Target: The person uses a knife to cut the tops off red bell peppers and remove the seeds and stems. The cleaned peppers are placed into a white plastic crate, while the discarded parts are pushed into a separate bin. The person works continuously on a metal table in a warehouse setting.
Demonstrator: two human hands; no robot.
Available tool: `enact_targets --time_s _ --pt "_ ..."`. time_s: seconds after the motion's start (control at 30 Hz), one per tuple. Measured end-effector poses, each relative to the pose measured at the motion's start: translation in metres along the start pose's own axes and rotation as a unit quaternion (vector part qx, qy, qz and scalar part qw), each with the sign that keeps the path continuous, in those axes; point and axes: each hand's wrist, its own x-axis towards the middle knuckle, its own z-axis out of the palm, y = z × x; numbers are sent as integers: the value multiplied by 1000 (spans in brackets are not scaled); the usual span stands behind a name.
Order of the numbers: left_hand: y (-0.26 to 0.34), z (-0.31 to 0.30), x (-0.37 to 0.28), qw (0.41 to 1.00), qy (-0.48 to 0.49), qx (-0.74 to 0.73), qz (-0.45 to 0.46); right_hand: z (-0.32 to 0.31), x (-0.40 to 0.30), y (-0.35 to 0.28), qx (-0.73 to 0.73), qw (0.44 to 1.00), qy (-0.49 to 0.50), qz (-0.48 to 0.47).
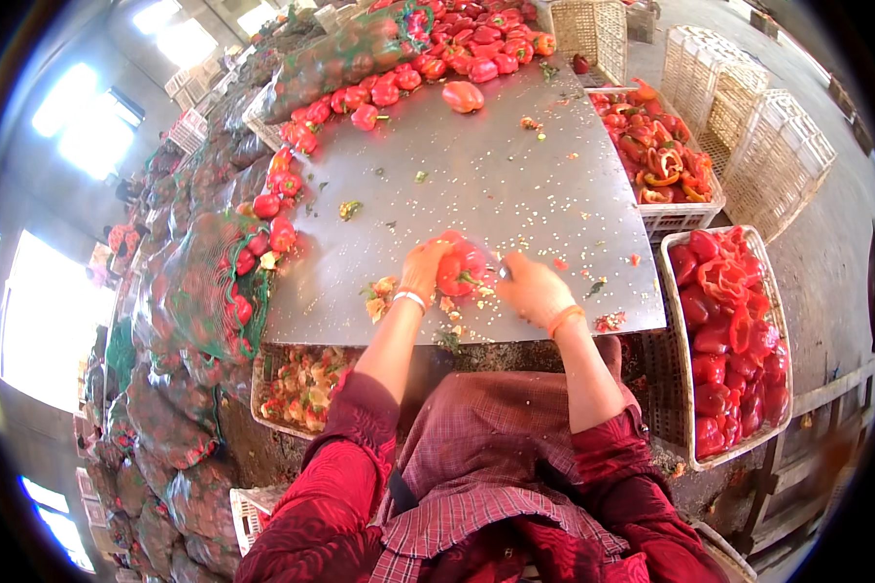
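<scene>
My left hand (421,268) grips a red bell pepper (458,271) on the metal tabletop (423,204), its green stem turned toward my right side. In my right hand (532,290) is a knife (505,272); only its metal near the fingers shows, and the blade is blurred beside the pepper. Pale seeds and small scraps lie around both hands. Cut-out pepper cores (379,297) rest just left of my left wrist.
Whole red peppers (474,44) are heaped along the far and left edges, spilling from mesh sacks (197,277). Crates of cut peppers (656,149) and pepper halves (729,342) stand at the right. A crate of cores (299,393) sits below the front edge; stacked sacks fill the left.
</scene>
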Motion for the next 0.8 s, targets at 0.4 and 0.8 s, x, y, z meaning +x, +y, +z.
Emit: enact_targets --time_s 0.4,0.8 --pt "31 46 -89 832 -5 415 368 -6 20 -7 217 975 -32 45" --pt "-35 1 -35 930 96 98 342 24 65 53 80 985 103 112"
